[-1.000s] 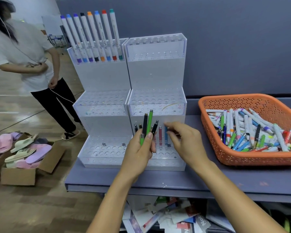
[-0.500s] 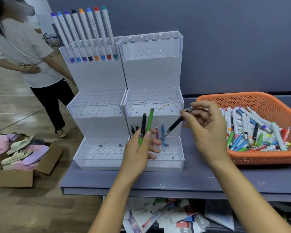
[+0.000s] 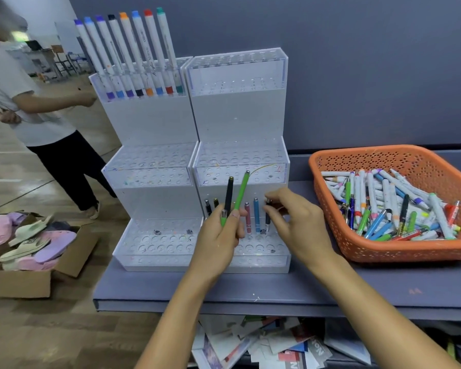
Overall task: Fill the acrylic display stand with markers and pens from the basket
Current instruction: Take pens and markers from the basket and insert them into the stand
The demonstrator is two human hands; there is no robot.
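Two white acrylic stepped stands [image 3: 240,121] sit side by side on the grey table. My left hand [image 3: 218,243] grips a black pen [image 3: 228,195] and a green pen [image 3: 240,194], both pointing up in front of the right stand. My right hand [image 3: 296,222] pinches a dark pen [image 3: 268,217] standing in a hole of the lowest tier, beside a blue pen [image 3: 256,215] and a pink pen [image 3: 247,218]. Several white markers [image 3: 133,54] fill the top row of the left stand. The orange basket [image 3: 378,158] at the right holds many pens and markers.
A person in a white shirt and black trousers [image 3: 37,113] stands at the left. A cardboard box of slippers [image 3: 30,246] lies on the wooden floor. Papers [image 3: 272,344] are piled under the table. A dark wall stands behind the stands.
My right hand took a dark pen from my left hand's bundle, lifted it, then lowered it into a hole of the lowest tier next to the blue pen. The left hand stayed put.
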